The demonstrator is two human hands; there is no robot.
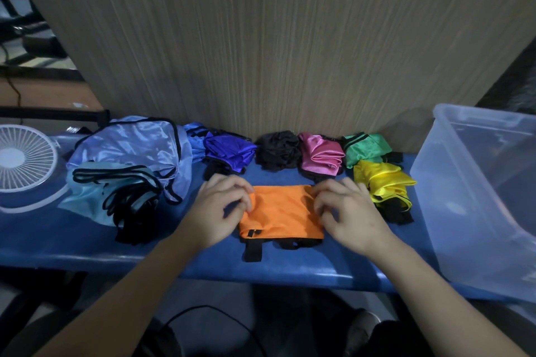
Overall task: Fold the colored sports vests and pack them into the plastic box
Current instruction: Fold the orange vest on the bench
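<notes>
The orange vest [280,213] lay on the blue table [87,243] as a compact folded rectangle, black straps poking out at its near edge. The left hand [222,206] and right hand [346,211] sat on its two ends, fingers curled and pinching the cloth, so this fold looked nearly finished. Behind it, purple [229,152], black [278,149], pink [320,156], green [365,148] and yellow [383,182] vests lay bunched in a row; pale blue ones [127,153] were heaped at the left. The plastic box [475,200], at the right, appeared to hold no vests, so packing seemed not yet begun.
</notes>
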